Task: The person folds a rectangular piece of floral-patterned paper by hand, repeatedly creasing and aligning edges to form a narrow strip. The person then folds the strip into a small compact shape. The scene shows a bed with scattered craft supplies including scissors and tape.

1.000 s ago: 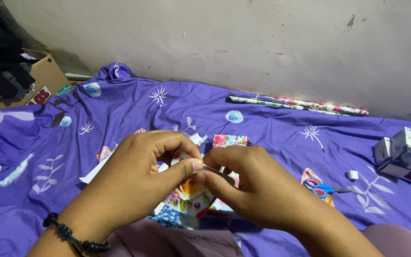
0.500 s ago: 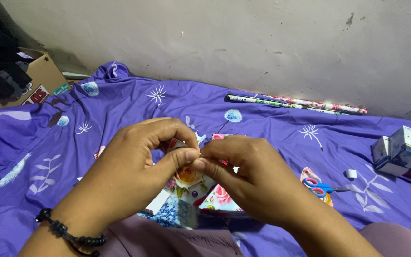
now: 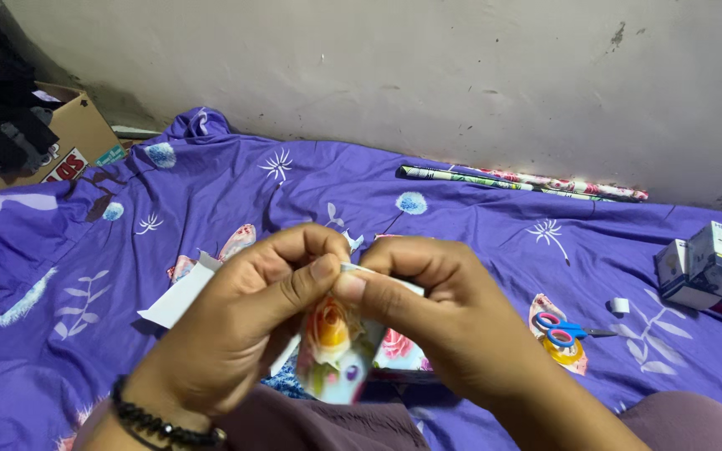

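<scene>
The floral wrapping paper (image 3: 332, 347) was in the lower middle of the frame, held up between my two hands above the purple bed sheet (image 3: 461, 225). My left hand (image 3: 244, 321) and my right hand (image 3: 428, 313) met at the top edge of the paper, and the thumb and forefinger of each hand were pressed together on that edge, pinching it. I judged that the wrapping was only partly done: the paper was already cut and was folded around something, but I could not see what was inside, and the white back side of the paper (image 3: 179, 296) stuck out loose at the left of my left hand. No tape was visible on the fold. The scissors (image 3: 561, 328) with blue and pink handles lay at the right on the bed, a small white piece (image 3: 619, 306) lay near them, and the small boxes (image 3: 712, 263) stood at the right edge. The rolls of paper (image 3: 528, 182) lay along the wall (image 3: 419, 75).

Compared with one second before, my hands had lifted the paper nearer to the camera and had tilted it, so the big orange flower now faced me. The white flap at the left had come more into view. The scissors, boxes and rolls had not moved.
</scene>
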